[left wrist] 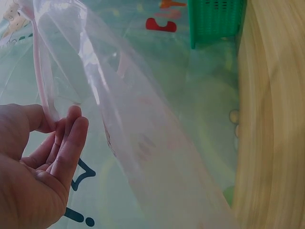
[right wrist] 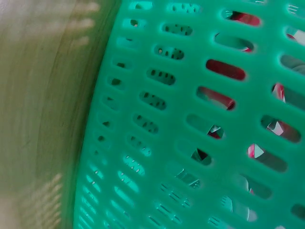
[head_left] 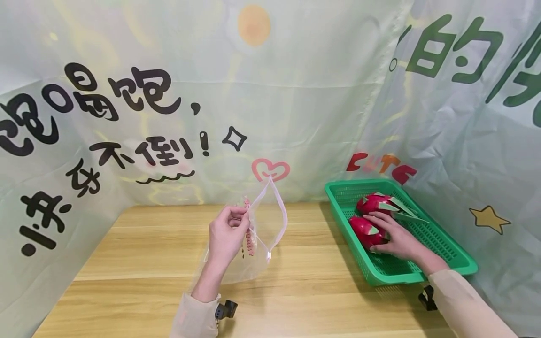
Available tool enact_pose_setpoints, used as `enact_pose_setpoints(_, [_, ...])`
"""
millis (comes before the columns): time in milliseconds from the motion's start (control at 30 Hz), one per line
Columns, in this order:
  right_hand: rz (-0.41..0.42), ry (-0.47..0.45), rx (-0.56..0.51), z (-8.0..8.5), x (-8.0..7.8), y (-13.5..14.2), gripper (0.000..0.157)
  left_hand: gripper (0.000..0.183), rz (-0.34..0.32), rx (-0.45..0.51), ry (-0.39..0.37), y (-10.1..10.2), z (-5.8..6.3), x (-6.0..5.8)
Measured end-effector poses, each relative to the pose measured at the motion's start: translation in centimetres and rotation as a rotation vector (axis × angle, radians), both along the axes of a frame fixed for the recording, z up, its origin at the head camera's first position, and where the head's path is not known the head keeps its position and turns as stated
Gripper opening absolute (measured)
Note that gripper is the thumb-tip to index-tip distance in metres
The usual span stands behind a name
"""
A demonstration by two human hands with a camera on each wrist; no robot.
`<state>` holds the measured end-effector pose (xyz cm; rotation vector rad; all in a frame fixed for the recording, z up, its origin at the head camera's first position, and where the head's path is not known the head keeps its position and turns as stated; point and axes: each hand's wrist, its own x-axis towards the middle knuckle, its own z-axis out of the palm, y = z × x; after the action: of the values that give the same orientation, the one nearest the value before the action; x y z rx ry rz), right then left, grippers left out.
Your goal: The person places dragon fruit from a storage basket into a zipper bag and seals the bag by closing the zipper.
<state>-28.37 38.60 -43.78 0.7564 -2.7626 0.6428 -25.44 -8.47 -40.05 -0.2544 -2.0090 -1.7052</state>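
Note:
My left hand pinches the edge of a clear zip bag between thumb and fingers. The bag's pinkish zip strip bows apart, so its mouth gapes to the right, and a small zip slider hangs at the strip's lower end. In the left wrist view, the see-through bag stretches down beside the hand. My right hand reaches into a green basket, thumb and fingers spread round the nearer red dragon fruit. Behind it lies a second dragon fruit with pale green leaf tips.
A wooden table lies under everything. Printed cloth hangs behind it and on both sides. The slotted basket wall fills most of the right wrist view, with red showing through. Dark wrist cameras sit on the sleeves.

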Motion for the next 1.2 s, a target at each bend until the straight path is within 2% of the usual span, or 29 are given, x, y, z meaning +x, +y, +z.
enact_pose_setpoints(667, [-0.007, 0.063, 0.009, -0.07, 0.10, 0.18, 0.082, 0.011, 0.008, -0.002, -0.010, -0.09, -0.08, -0.04])
enact_pose_setpoints(967, [-0.063, 0.003, -0.019, 0.45, 0.43, 0.07, 0.084, 0.011, 0.013, -0.008, -0.015, -0.21, 0.29, 0.17])
enact_pose_setpoints(1200, [-0.106, -0.001, -0.034, 0.75, 0.82, -0.07, 0.084, 0.012, 0.015, -0.007, 0.000, -0.25, 0.29, 0.21])
